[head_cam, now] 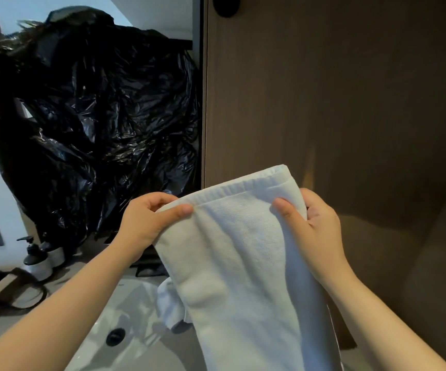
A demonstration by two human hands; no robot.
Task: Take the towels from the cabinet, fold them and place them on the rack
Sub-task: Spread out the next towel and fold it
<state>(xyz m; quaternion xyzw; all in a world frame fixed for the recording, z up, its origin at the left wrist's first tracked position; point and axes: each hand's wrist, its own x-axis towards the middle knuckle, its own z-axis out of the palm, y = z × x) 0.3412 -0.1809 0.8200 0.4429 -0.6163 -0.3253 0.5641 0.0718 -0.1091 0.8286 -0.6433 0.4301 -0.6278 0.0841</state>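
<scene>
Nearest the person, a white towel (pixel 246 263) is hanging lengthwise from both hands over a white washbasin (pixel 136 330), its lower part running out of view at the bottom edge. The left hand (pixel 146 223) is pinching the top hem at the left corner, thumb on the near face, fingers curled behind. The right hand (pixel 310 226) is pinching the opposite corner the same way. The top edge is sitting doubled, so the towel is already folded at least once along its length.

Judgement: folding is under way and placing is not yet done. To do this step well, the two corners should be level and the hem taut before the next fold, since creases are running down the middle. The loose bit of white cloth (pixel 169 303) hanging at the lower left should be tucked in line.

Beyond the basin, two pump bottles (pixel 38 259) are standing on the counter. Farther back, a crumpled black plastic bag (pixel 96 116) is filling the left, beside a brown cabinet door (pixel 337 89). No rack is showing.
</scene>
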